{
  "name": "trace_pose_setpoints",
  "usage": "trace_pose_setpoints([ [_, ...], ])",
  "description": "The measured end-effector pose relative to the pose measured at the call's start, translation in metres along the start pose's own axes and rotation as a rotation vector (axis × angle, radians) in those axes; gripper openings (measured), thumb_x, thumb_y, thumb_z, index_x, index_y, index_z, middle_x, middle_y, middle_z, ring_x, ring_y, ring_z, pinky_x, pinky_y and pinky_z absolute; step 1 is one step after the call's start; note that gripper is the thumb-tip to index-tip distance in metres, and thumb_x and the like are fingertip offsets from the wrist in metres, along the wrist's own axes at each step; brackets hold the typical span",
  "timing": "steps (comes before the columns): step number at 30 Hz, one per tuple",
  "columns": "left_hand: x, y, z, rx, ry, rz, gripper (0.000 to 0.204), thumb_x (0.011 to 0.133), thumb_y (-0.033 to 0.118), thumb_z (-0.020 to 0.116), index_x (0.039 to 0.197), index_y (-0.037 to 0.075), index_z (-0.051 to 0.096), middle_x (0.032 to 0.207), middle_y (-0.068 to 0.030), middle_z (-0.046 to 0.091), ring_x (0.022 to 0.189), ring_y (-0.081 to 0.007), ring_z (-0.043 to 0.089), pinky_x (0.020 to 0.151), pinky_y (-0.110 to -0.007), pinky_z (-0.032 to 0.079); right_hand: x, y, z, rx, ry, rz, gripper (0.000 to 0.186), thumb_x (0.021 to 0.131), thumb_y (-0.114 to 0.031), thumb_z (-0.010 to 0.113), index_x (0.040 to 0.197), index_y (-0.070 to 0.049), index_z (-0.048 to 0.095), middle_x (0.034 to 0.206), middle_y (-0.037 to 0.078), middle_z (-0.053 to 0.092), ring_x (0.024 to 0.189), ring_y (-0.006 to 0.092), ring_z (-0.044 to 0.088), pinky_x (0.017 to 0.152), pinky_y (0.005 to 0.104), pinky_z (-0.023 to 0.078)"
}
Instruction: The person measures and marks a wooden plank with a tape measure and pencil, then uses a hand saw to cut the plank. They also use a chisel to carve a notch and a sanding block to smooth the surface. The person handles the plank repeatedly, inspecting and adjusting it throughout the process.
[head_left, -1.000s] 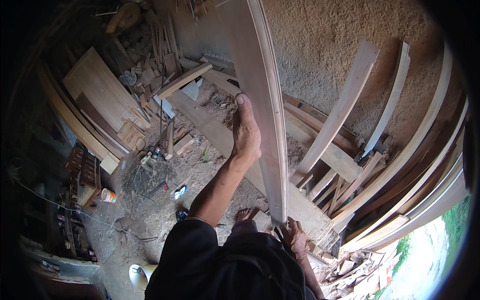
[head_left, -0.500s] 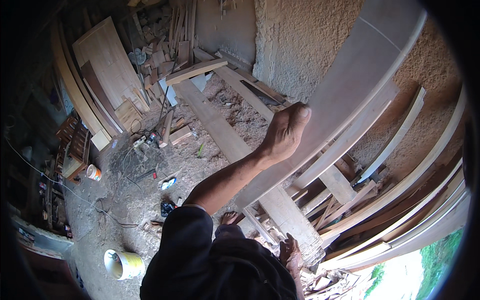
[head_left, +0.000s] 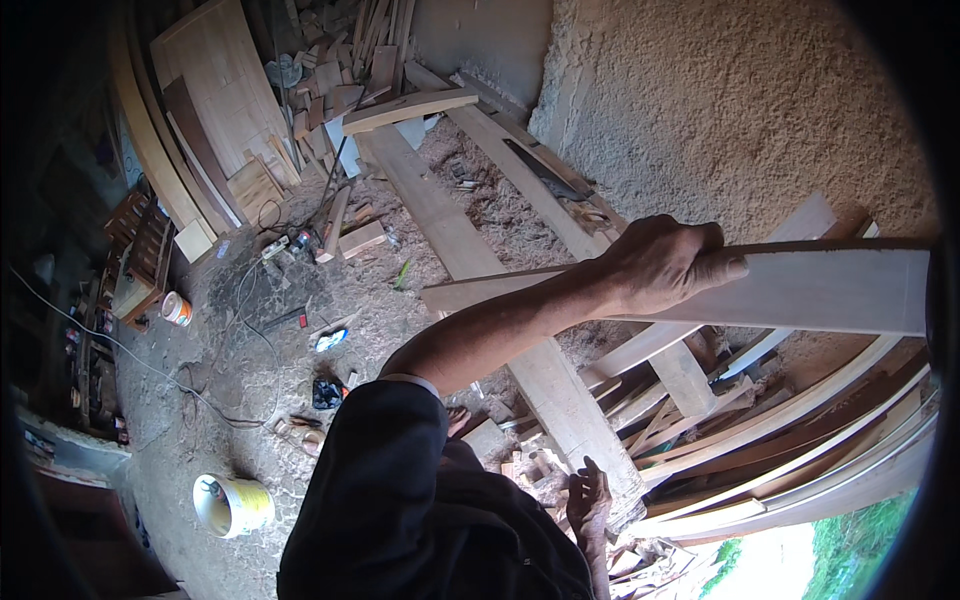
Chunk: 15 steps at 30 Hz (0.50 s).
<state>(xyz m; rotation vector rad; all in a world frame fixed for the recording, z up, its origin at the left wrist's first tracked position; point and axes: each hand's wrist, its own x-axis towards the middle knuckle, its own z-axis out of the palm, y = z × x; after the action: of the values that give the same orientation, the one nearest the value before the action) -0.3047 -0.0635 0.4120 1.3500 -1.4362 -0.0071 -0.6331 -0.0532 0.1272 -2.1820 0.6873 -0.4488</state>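
My left hand (head_left: 665, 265) is closed over the upper edge of a long, pale wooden board (head_left: 825, 288). The board stretches from the middle of the view to the right rim, one broad face showing. Its left end lies over a long, thick plank (head_left: 565, 400), and I cannot tell whether the two touch. My left forearm covers part of the board. Lower down, beside the near end of that plank, my right hand (head_left: 590, 497) is open and holds nothing, its fingers pointing up.
Long boards (head_left: 800, 430) are stacked at right below a rough wall (head_left: 740, 120). A wooden crosspiece (head_left: 410, 110) lies over the planks' far ends. Scrap wood (head_left: 320, 95) fills the back. On the left floor are a white bucket (head_left: 245, 508), a small tub (head_left: 176, 309) and a cable (head_left: 205, 395).
The board has swung from a steep slant to nearly level across the view. My left hand has moved right and slightly down with it. My right hand has barely moved.
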Motion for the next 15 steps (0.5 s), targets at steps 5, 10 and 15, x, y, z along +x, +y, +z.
trace_pose_setpoints([
  [5,-0.014,-0.032,-0.006,0.047,-0.305,-0.167,0.075,0.094,0.074,0.043,0.097,0.004,0.069,0.071,-0.0161,0.067,0.071,-0.0319,0.071,0.064,-0.043,0.056,0.026,-0.065,-0.015,0.000,0.024,-0.130,0.043,0.089,-0.006,0.070,0.130,-0.005,0.057,0.097,0.017,0.067,0.085,0.0305,0.071,0.071,0.0391,0.059],
  [10,-0.053,-0.093,-0.005,0.064,-0.525,-0.207,0.080,0.091,0.078,0.044,0.101,0.003,0.070,0.081,-0.0205,0.070,0.079,-0.0357,0.071,0.072,-0.047,0.055,0.059,-0.138,-0.040,-0.454,0.214,-0.558,0.047,0.088,-0.014,0.073,0.131,-0.009,0.055,0.115,0.015,0.063,0.109,0.0377,0.062,0.093,0.0532,0.049],
  [15,-0.104,-0.169,-0.013,0.020,-0.690,-0.178,0.086,0.091,0.080,0.039,0.093,-0.001,0.068,0.078,-0.0251,0.067,0.081,-0.0419,0.069,0.073,-0.050,0.052,0.115,-0.167,-0.021,-1.018,0.131,-0.335,0.077,0.083,-0.036,0.078,0.149,-0.017,0.044,0.151,0.019,0.043,0.145,0.0394,0.033,0.118,0.0613,0.021],
])
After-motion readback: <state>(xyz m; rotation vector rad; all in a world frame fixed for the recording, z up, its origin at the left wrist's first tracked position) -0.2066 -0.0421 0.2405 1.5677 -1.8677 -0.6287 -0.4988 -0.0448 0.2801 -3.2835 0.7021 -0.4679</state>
